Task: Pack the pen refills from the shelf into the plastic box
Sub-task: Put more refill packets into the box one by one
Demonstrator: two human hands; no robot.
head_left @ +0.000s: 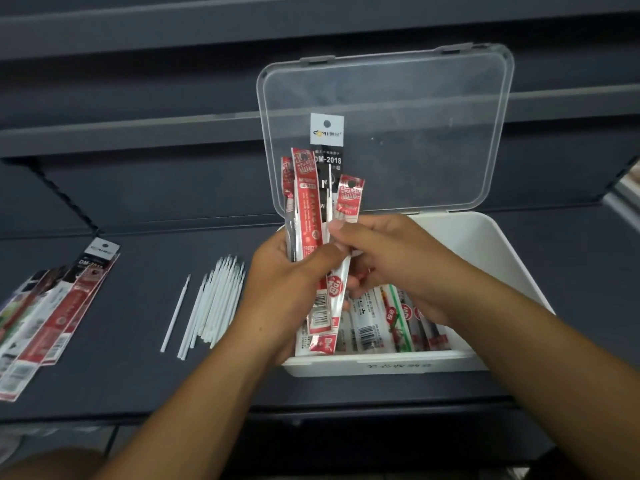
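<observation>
Left hand curled round a fan of pen refill packs, held upright over the front-left corner of the white plastic box. Right hand pinches the same fan, thumb on its front. Flat packs lie inside the box. On the shelf left of it: loose white refills, then a pack pile. Clear lid stands open behind.

Dim, evenly lit, soft faint shadows. Mild sheen on the clear lid. Bowed at the edges, slightly blurred throughout, smeared bottom left.
</observation>
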